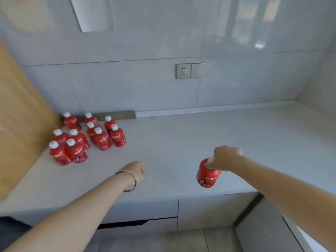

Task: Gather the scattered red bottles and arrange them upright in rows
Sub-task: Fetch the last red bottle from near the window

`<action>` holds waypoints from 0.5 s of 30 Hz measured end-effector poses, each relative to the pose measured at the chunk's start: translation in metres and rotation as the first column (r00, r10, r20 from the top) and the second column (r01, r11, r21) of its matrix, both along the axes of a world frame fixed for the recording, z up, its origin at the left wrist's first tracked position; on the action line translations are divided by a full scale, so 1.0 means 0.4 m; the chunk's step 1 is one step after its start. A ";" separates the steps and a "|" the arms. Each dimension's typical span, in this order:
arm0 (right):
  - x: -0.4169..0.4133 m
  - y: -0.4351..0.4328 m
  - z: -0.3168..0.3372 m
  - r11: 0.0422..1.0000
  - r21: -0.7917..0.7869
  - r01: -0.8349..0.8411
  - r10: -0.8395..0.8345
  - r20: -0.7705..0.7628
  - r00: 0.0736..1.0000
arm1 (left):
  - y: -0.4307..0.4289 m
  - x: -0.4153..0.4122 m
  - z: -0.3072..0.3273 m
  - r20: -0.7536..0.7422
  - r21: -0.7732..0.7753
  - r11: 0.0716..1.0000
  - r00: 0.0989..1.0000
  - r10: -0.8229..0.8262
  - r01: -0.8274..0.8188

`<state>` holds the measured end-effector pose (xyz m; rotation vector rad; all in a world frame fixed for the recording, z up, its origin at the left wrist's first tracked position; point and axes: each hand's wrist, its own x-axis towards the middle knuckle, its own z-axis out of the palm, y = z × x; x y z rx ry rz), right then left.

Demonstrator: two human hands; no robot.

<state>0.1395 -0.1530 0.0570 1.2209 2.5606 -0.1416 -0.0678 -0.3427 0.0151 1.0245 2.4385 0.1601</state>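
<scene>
On your bench [181, 142], the standing bottles [87, 139] cluster at the far left, near the wall and beside a side panel [21, 115]. Well apart to the right, your right hand [225, 158] holds one bottle [208, 174], seemingly just above the bench's front edge. Your left hand [137, 171] lies between.

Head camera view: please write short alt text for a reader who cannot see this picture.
The person's right hand grips a red bottle by its top above a pale countertop, while the empty left hand is curled beside it. At the far left, ten red bottles with white caps stand upright in a cluster near the wall.
</scene>
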 end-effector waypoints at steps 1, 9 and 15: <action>-0.065 -0.013 0.003 0.999 0.006 -0.033 0.033 -0.003 0.999 | -0.033 -0.051 0.005 0.002 0.008 0.999 0.999 0.046 -0.046; -0.533 -0.096 -0.023 0.963 0.063 -0.261 0.264 -0.049 0.963 | -0.224 -0.405 -0.010 0.006 -0.002 0.945 0.945 0.327 -0.327; -0.904 -0.135 -0.087 0.905 0.023 -0.426 0.426 -0.015 0.904 | -0.243 -0.687 0.003 -0.017 0.004 0.909 0.908 0.418 -0.418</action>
